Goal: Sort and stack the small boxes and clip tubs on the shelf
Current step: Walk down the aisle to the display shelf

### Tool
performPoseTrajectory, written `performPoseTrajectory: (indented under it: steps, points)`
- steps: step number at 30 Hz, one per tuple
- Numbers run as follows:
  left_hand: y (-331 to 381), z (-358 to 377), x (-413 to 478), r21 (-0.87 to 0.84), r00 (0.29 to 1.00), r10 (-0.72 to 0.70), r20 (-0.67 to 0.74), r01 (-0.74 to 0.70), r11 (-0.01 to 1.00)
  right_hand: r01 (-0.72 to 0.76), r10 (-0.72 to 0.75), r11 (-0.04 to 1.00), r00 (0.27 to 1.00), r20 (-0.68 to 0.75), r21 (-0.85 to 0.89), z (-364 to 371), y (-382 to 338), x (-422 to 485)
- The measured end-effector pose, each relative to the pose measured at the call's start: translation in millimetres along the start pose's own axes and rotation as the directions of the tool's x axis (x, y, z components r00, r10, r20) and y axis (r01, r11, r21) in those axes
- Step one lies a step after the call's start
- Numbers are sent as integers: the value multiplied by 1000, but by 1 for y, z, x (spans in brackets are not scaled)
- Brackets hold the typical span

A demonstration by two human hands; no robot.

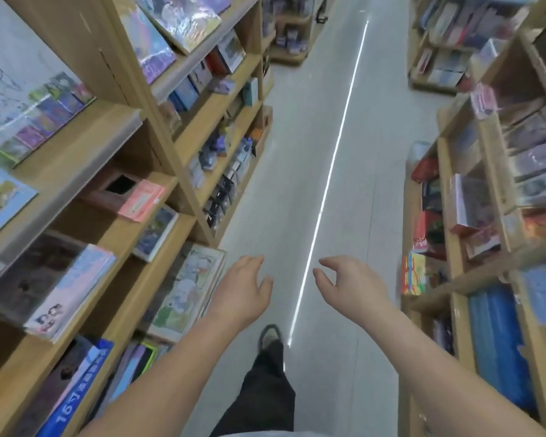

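I stand in a shop aisle between two rows of wooden shelves. My left hand hangs over the floor with its fingers loosely curled and holds nothing. My right hand is beside it, also empty, fingers relaxed and slightly bent. Small boxes stand in rows on the lower left shelves further down the aisle, out of reach of both hands. No clip tubs can be made out in the blurred view.
The left shelf unit holds flat picture sets and a pink packet. The right shelf unit carries wrapped boxes and blue folders. The grey floor runs ahead. My foot is below the hands.
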State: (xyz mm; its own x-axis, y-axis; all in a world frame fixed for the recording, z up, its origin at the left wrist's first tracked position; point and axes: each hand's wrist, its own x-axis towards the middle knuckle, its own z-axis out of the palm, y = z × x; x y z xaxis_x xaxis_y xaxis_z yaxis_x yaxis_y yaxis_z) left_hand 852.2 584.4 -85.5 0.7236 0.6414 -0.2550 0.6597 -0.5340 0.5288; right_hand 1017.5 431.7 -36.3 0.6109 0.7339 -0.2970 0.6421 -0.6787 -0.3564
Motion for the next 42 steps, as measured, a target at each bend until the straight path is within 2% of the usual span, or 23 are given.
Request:
performPoseTrajectory:
  steps: [7,14,19,26,31,35,42]
  points:
    - [80,-65,265,-5,997,68,36,-67,998,-58,58,998,997,-42,-12,-120,22,235]
    - [167,-94,520,8,990,102,95,-103,995,-79,80,996,995,-61,29,-218,90,461]
    - [206,-108,694,-15,997,43,63,-42,999,-19,22,998,998,-54,52,-289,128,646]
    - [245,-163,895,-94,998,-59,-4,59,994,89,-88,996,996,-19,27,-384,119,873]
    - [264,-202,1093,-148,994,-81,-71,70,987,148,-142,984,987,72,-97,-437,118,1080]
    - [288,-236,1261,-154,993,-77,-88,63,986,108,-107,991,994,14,-74,-504,119,1233]
    - [362,-301,1493,-219,998,-17,-55,5,976,75,-77,996,996,-50,-42,-613,133,1445]
